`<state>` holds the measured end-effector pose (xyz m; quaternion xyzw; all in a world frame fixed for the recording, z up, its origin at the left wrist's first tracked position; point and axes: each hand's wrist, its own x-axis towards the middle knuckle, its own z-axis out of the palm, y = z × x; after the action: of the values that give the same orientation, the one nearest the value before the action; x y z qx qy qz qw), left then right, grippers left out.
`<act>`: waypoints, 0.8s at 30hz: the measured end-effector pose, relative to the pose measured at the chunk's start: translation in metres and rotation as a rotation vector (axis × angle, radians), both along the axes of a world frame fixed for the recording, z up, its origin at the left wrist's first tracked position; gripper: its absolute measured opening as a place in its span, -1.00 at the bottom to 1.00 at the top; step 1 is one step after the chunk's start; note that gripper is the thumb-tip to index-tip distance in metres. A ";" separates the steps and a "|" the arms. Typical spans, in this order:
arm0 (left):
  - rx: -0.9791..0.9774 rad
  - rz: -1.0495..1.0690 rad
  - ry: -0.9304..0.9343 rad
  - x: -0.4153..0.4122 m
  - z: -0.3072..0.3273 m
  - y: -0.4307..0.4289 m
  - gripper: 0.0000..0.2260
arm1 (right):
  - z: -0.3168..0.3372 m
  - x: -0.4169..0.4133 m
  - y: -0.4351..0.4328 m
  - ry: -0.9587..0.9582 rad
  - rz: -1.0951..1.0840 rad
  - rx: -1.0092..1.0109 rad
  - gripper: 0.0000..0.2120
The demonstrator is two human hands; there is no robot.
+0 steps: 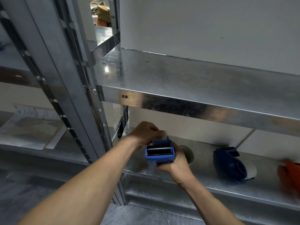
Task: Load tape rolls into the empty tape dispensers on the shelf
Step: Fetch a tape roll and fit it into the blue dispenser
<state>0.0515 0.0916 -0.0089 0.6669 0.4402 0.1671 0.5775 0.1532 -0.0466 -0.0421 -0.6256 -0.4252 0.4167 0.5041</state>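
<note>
Above the left end of the lower shelf, the right hand grips the blue tape dispenser while the left hand pinches what looks like the clear tape end, best drawn straight and taut across the roller.

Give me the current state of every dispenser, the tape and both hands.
Held blue dispenser: gripped, toothed blade facing the camera.
Tape end: sticking up above the roller, pinched.
Left hand: pinching the tape end.
Right hand: gripping the held blue dispenser.
Second blue dispenser: resting on the lower shelf, untouched.
Orange item: blurred at the edge, state unclear.
</note>
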 end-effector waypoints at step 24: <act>-0.043 0.037 -0.054 -0.020 -0.010 0.003 -0.85 | 0.000 -0.008 0.003 0.056 0.041 -0.028 -0.35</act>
<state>0.0317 0.0942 -0.0185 0.6415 0.4400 0.1861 0.6002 0.1456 -0.0435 -0.0421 -0.6120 -0.4179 0.4499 0.4984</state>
